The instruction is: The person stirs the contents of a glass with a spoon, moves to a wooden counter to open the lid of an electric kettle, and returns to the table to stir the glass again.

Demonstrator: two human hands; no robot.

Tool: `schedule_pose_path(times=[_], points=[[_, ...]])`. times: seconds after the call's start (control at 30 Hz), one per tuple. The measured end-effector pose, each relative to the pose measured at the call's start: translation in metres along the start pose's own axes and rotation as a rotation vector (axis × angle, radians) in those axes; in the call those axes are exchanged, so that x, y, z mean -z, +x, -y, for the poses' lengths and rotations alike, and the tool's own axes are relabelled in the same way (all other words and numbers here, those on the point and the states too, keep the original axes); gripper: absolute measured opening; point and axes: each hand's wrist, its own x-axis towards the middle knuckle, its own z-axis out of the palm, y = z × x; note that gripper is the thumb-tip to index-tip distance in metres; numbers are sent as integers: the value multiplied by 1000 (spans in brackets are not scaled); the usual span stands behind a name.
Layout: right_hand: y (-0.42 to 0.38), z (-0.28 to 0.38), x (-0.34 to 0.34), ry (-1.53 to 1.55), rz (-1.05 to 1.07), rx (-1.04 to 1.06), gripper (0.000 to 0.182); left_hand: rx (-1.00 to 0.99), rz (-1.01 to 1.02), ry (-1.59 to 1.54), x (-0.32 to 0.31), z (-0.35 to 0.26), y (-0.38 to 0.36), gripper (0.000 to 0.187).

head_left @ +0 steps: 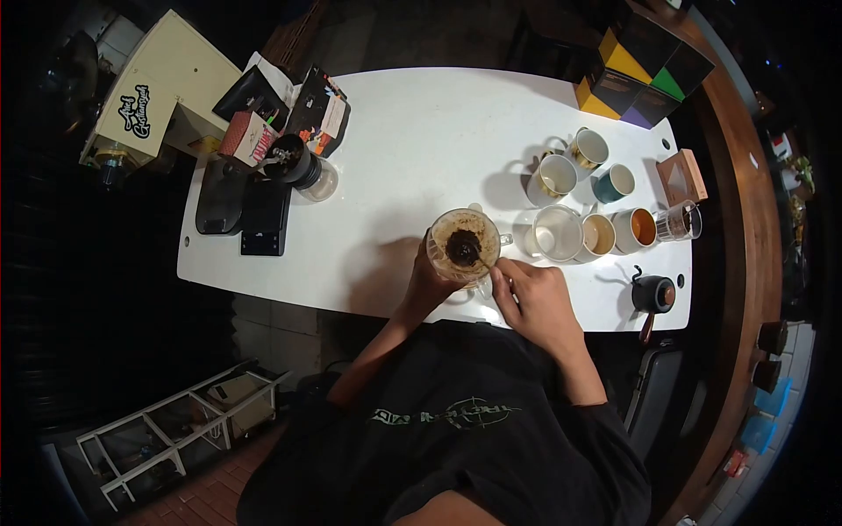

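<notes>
Near the table's front edge, my left hand (424,282) is wrapped around the side of a clear coffee dripper (444,219). A stained filter lines it, and dark coffee grounds (462,247) lie at its bottom. My right hand (542,305) pinches the thin handle of a spoon (485,262) that reaches over the rim into the grounds. The spoon's tip is hard to see in the dark grounds. What supports the dripper is mostly hidden beneath it. Right of the dripper stands a clear glass vessel (556,233).
Several cups, including a teal cup (614,182) and a cup with an orange inside (643,227), stand to the right. A black gooseneck kettle (653,294) is at the front right. Left are a black scale (264,219), a hand grinder (294,161) and a cream machine (167,88).
</notes>
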Motion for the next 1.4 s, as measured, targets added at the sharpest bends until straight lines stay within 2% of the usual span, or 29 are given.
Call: schedule_pose_path(times=[0.1,0.17,0.2,0.27,0.5,0.57,0.67,0.77,0.87,0.9,0.93,1.0,1.03,1.07,1.13,1.27,1.33,1.37,1.4], points=[[0,6,4,-9,17,17,14,42,-6,-70,0,2,0,76],[1,7,6,-20,3,24,16,-116,-10,81,-2,11,0,78],[2,6,6,-61,-7,21,16,-117,-14,79,-2,11,0,78],[3,5,3,-103,-19,20,16,-20,-4,-39,-3,12,-1,81],[2,10,1,-126,12,45,16,1,-11,-66,-2,15,-5,82],[3,9,0,-167,-10,46,16,52,2,-209,-1,5,-1,82],[2,10,-1,-198,29,58,15,-34,-6,-121,0,10,-1,81],[1,14,0,-142,13,60,16,18,35,-141,2,9,-2,80],[5,14,-4,-176,-16,5,10,-4,55,-85,0,14,1,79],[5,15,-7,-203,-6,-26,10,58,56,-159,-1,15,-1,79],[6,17,-9,-230,2,-55,10,40,63,-155,-5,17,-3,79],[7,22,-13,-252,-56,-63,13,151,16,-185,-6,20,-7,80],[6,26,-15,-274,-97,-79,16,125,49,-64,1,6,-5,83],[5,29,-17,-294,-128,-86,16,19,16,47,-3,17,-7,83],[4,32,-19,-256,-171,-128,14,-54,178,11,4,5,7,82],[-3,38,-34,-221,-300,-177,9,129,131,-149,7,12,3,81],[-7,37,-38,-243,-292,-215,11,94,195,-57,12,12,2,82],[-9,37,-37,-247,-280,-169,12,95,196,-71,12,12,0,82],[-10,35,-35,-251,-265,-119,14,1,177,17,13,12,0,82]])
